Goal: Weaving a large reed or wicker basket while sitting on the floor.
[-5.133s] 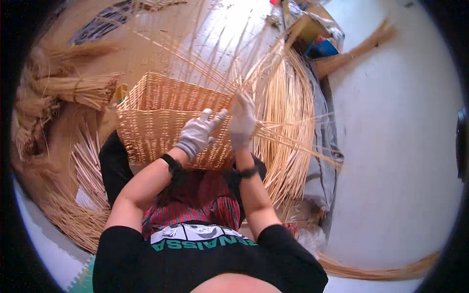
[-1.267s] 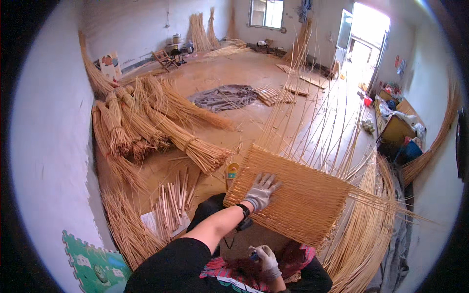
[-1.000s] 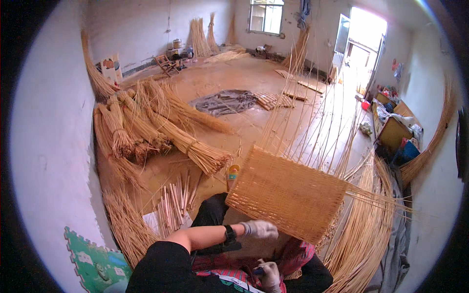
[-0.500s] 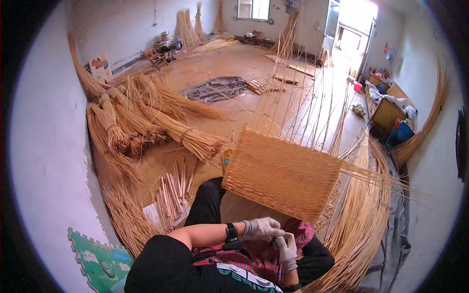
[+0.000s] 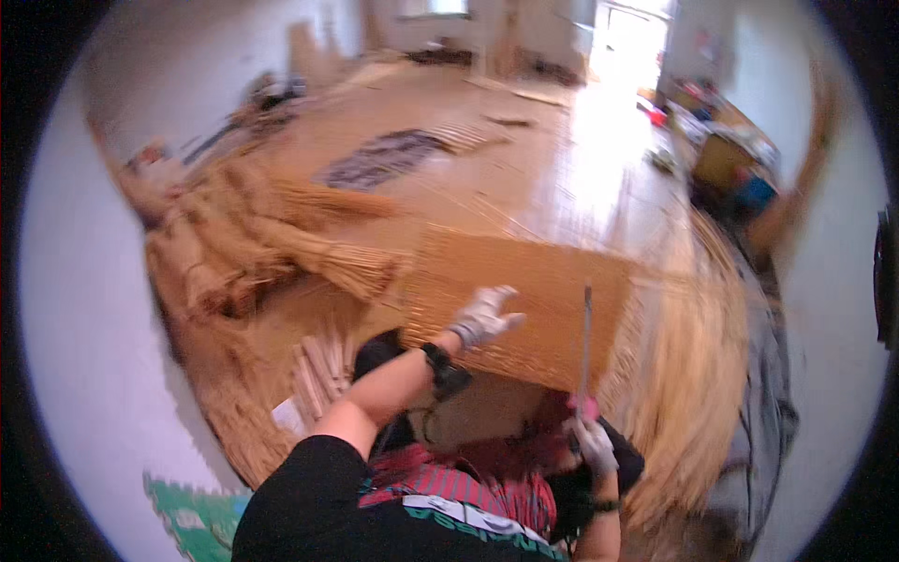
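Note:
A tan woven wicker panel rises in front of my lap. My left hand, in a pale work glove, is over the panel's near left part with its fingers apart and nothing in it. Low on the right, my gloved right hand grips a long thin grey metal tool. That tool points up and away, in front of the panel's right part; blur hides its exact kind. A red patterned cloth covers my lap.
Bundles of wicker rods lie at the left, with short peeled sticks nearer me. Long loose rods fan down along the right. A dark sheet lies on the floor farther off. A green foam mat is at the lower left.
My hands, together at my lap before, have parted. The left has moved up over the panel; the right has moved right and now shows the metal tool upright. The whole view has shifted and blurred.

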Available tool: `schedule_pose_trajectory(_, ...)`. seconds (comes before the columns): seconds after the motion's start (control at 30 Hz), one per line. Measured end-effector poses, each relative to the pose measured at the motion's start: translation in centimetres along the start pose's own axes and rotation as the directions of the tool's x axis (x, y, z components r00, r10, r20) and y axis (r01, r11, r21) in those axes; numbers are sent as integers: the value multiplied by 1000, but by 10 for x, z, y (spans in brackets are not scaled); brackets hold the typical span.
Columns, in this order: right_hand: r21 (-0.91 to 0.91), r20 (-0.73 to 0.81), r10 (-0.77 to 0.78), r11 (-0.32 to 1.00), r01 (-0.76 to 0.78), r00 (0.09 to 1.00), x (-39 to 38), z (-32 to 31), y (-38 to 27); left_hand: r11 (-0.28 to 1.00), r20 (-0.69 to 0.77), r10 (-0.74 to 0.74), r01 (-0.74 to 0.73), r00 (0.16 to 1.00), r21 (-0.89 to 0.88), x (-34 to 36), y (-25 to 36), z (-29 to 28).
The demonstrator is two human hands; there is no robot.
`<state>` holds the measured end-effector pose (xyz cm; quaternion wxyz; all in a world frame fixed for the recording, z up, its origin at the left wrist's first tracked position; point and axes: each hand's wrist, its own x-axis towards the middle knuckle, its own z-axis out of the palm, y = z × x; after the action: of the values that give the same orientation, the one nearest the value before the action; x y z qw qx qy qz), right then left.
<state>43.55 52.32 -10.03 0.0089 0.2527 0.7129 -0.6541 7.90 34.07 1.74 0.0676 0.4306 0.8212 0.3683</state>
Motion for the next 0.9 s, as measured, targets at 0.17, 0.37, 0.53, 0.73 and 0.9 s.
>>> schedule_pose_trajectory(0.17, -29, -51, -28, 999, 27, 998, 55, 5, 5, 676, 12, -389, 276, 921, 683, -33, -38, 14)
schedule_pose_trajectory(0.37, -60, -226, -89, 995, 78, 970, 99, -8, 21, 549, 0, -345, 202, 939, 811, -27, -62, 52)
schedule_pose_trajectory(0.53, 40, -170, 52, 998, -46, 984, 143, 4, -2, 397, -158, -306, 277, 939, 875, -31, -125, 67)
schedule_pose_trajectory(0.73, -694, -316, -440, 711, 111, 841, 130, -5, 45, 470, -29, -427, 249, 904, 847, 9, -74, 57)
schedule_pose_trajectory(0.9, -584, -254, -197, 812, 13, 947, 135, 0, 42, 368, -102, -374, 249, 922, 896, 15, -96, 43)
